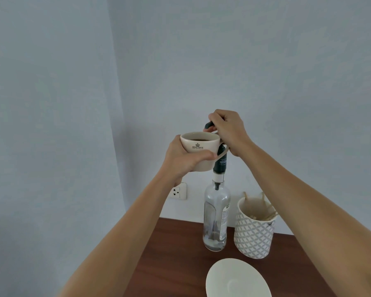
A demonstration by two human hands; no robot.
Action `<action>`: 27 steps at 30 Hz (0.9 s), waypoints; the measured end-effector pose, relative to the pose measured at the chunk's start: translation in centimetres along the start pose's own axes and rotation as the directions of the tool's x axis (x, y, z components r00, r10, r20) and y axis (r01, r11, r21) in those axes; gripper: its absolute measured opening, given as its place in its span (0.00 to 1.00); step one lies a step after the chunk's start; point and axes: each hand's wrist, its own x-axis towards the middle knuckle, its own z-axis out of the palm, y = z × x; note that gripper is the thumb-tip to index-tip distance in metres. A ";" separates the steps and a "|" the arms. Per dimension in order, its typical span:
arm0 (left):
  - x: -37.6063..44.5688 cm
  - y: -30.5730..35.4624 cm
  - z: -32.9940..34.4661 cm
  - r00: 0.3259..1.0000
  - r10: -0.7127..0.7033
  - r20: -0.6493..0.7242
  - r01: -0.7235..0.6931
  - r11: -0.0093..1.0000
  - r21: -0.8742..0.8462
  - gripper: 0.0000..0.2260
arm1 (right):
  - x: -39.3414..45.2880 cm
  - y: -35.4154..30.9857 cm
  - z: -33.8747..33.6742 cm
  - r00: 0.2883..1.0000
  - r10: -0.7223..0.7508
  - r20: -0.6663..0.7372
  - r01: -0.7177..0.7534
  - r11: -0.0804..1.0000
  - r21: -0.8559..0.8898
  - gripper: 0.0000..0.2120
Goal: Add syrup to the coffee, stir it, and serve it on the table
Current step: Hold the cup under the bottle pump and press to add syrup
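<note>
While your left hand [185, 158] clamps the cup [199, 150] under the spout, your right hand [227, 129] grips the syrup pump [209, 125] — press down next.

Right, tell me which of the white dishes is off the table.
The cup of coffee, held in the air by the left hand under the pump spout. The saucer and the patterned stick holder both sit on the table.

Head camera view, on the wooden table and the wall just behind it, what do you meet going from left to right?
wall socket → syrup bottle → patterned cup of wooden stirrers. The saucer overlaps them, so it is left out.
</note>
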 end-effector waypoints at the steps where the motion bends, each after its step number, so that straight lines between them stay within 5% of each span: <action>1: 0.0 0.0 0.0 1.000 0.002 -0.002 -0.002 1.000 0.000 0.34 | 0.0 0.0 0.0 1.000 -0.005 -0.003 0.005 1.000 -0.001 0.16; 27: 0.1 -0.9 0.0 1.000 0.015 -0.002 -0.016 0.999 -0.033 0.31 | -0.5 0.3 0.1 1.000 -0.001 0.003 0.001 1.000 -0.018 0.15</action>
